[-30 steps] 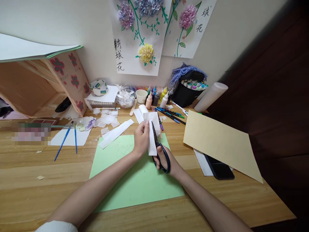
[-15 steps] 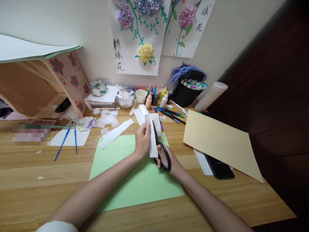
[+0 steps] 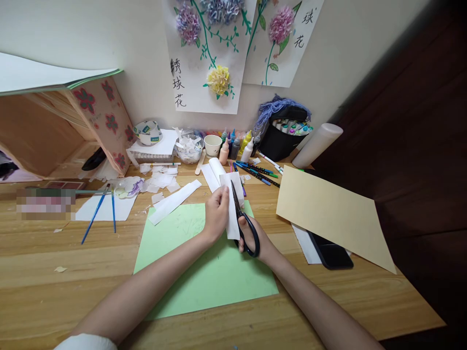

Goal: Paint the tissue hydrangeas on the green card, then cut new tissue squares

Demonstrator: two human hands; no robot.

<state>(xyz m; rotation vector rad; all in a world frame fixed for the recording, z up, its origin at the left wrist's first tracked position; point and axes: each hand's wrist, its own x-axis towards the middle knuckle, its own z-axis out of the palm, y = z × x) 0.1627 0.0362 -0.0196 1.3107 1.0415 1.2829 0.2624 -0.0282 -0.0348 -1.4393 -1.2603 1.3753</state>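
My left hand [image 3: 216, 213] pinches a piece of white paper [image 3: 233, 224] along its left edge, above a light green sheet [image 3: 182, 272]. My right hand [image 3: 253, 238] is closed around the handles of black scissors [image 3: 241, 209], whose blades point away from me along the paper. The blades look nearly closed, and a cut runs between the strip on the left and the part on the right. Behind the paper lies a white paper roll [image 3: 217, 167]. A loose white strip [image 3: 177, 200] rests across the green sheet's far left corner.
Paint bottles [image 3: 235, 148], a paper cup [image 3: 213, 146] and a black marker case [image 3: 282, 141] line the wall. Pens [image 3: 257, 172] lie in front of them. Paintbrushes [image 3: 97, 216] and paper scraps are at left. At right, tan card [image 3: 335, 216] partly covers a phone [image 3: 332, 250].
The scissors and my right hand have shifted very slightly right and toward me. My left hand keeps the same pinch on the paper.
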